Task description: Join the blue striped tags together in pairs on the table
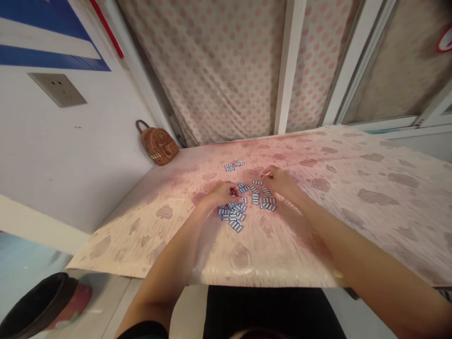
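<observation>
Small white pieces with blue borders, like stickers or labels in short strips, lie in a loose pile on the table. My left hand rests at the top of this pile with its fingers curled. Whether a piece is between its thumb and fingers I cannot make out. To the right, my right hand is pinched just beside a short strip; anything in the pinch is too small to name. Between and below the hands lie more strips. A separate small group sits farther back.
A patterned cloth covers the table. At its back left corner a small brown backpack-shaped bag leans by the wall. Beyond the table hangs a dotted curtain. A dark-rimmed bin stands on the floor at lower left.
</observation>
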Action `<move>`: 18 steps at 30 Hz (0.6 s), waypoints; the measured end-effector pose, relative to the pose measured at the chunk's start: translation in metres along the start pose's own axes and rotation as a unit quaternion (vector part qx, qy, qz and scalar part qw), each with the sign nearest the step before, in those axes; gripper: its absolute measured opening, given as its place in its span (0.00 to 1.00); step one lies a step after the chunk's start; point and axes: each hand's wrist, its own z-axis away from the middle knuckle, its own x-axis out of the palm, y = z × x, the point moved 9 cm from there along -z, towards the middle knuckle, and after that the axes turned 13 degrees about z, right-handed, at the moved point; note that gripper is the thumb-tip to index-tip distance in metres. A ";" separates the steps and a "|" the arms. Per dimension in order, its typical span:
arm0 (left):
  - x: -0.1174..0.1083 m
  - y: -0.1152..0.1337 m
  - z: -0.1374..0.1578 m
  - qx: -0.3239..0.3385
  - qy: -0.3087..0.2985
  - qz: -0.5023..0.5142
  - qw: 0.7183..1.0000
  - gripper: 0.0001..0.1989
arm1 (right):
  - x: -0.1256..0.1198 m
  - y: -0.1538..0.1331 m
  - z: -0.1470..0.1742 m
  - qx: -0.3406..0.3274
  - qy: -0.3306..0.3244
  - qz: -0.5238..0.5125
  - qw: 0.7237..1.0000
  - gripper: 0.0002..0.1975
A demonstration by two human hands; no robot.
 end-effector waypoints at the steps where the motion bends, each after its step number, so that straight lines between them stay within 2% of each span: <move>1: 0.000 0.000 0.000 0.001 0.002 0.010 1.000 0.16 | 0.000 0.000 0.000 -0.001 0.001 -0.002 1.000 0.12; 5: -0.005 0.005 -0.002 0.016 0.036 0.068 0.997 0.12 | 0.000 -0.003 0.000 -0.017 0.003 -0.008 1.000 0.13; 8: -0.008 0.004 -0.002 -0.007 0.063 0.118 0.991 0.12 | 0.002 -0.005 0.000 -0.025 -0.001 -0.006 1.000 0.13; 11: -0.008 0.004 -0.001 -0.019 0.065 0.135 0.989 0.15 | 0.002 -0.006 0.000 -0.031 0.000 -0.004 1.000 0.14; 15: -0.022 0.005 0.006 -0.020 0.073 0.055 0.996 0.19 | 0.002 -0.005 0.001 -0.031 0.004 -0.011 0.999 0.14; 18: -0.028 0.002 0.011 -0.029 0.035 -0.045 0.998 0.20 | 0.003 -0.006 0.001 -0.037 0.007 -0.024 0.999 0.13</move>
